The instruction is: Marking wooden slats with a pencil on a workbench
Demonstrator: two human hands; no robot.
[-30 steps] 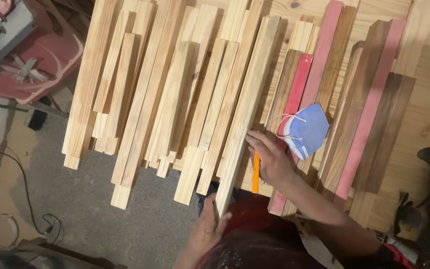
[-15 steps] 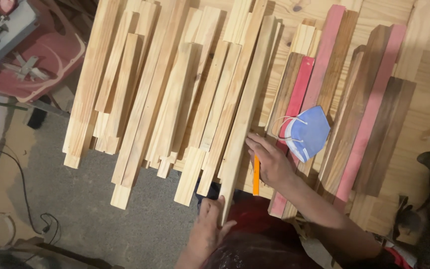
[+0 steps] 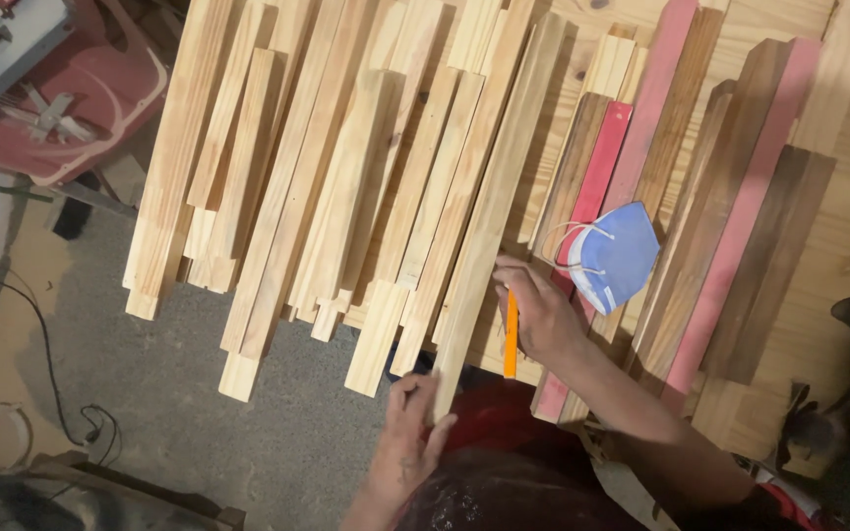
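The long pale wooden strip (image 3: 489, 211) – light pine, straight, narrow – lies on the pile of strips (image 3: 307, 177). The left hand (image 3: 410, 438) grips its near end. The right hand (image 3: 540, 315), touching its edge, holds an orange pencil (image 3: 511, 336) – beside a blue mask (image 3: 622, 254).

Pale plywood workbench (image 3: 843, 118) stacked with sawn timber, its near edge overhanging a grey concrete floor (image 3: 150, 413).

A bundle of light pine strips (image 3: 346, 177) lies lengthwise across the left and middle of the bench, several ends jutting past the near edge; to the right lie darker brown boards (image 3: 774, 265) with pink-painted boards (image 3: 730, 236) between them (one shorter red piece (image 3: 597, 177) sits among them). A blue dust mask (image 3: 622, 254) rests on top of these boards. A black cable (image 3: 31, 324) trails over the floor.
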